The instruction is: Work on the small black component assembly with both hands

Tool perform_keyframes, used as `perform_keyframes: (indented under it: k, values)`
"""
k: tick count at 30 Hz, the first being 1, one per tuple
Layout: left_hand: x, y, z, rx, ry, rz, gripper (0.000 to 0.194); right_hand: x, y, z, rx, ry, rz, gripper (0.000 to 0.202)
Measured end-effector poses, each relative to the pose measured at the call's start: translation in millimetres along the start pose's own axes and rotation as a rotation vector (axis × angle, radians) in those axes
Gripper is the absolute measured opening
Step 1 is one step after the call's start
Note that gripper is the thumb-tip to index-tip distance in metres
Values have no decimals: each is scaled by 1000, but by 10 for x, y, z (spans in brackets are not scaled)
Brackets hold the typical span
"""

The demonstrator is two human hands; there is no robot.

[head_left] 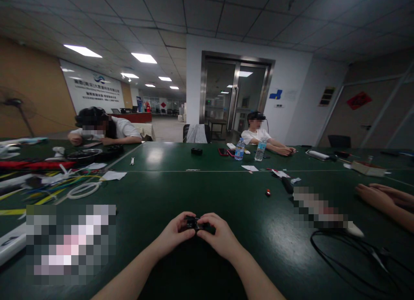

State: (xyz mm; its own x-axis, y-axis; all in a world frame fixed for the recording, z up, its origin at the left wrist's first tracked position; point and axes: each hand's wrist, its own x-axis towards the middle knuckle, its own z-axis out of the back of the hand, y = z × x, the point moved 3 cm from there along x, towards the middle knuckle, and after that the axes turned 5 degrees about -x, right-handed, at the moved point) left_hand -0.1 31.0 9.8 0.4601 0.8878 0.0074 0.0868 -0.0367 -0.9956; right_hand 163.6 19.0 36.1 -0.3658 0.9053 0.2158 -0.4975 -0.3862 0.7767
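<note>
1. While a small black part [194, 222] is held between both hands at the near middle of the table [155, 201], its dark, hard-looking surface is caught by faint glints; its finer shape is hidden by the fingers.
2. By the left hand [177, 232], the part's left end is pinched between thumb and curled fingers.
3. By the right hand [217, 233], the other end is gripped in the same way, and the two thumb tips are brought close together. Whether the part is rested on the table cannot be told.
4. The table is surfaced in smooth dark green, by which the ceiling lights are reflected in soft pale patches, and it is crossed by thin straight seams.
5. Beyond the hands, a squarish black box [196, 151] is set near the far side, with a slim metal wrench [132, 161] laid to its left.
6. To the right of the box, two clear plastic bottles [239, 149] with blue labels are stood upright.
7. A small red-and-orange piece [268, 192] is placed nearer, on bare green.
8. At left, a round white coil [83, 190] is lain beside a flat sheet of paper [114, 175].
9. At right, a thin black cable [318, 250] is looped loosely, below a co-worker's hands [377, 197].
</note>
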Motion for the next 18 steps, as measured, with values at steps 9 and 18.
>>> perform_keyframes:
  k: [9,18]
  values:
    - [-7,19,25,-27,11,-4,46,-10,17,10,23,-5,17,19]
    - [-8,3,8,2,-6,3,45,-12,16,7,24,-10,10,19]
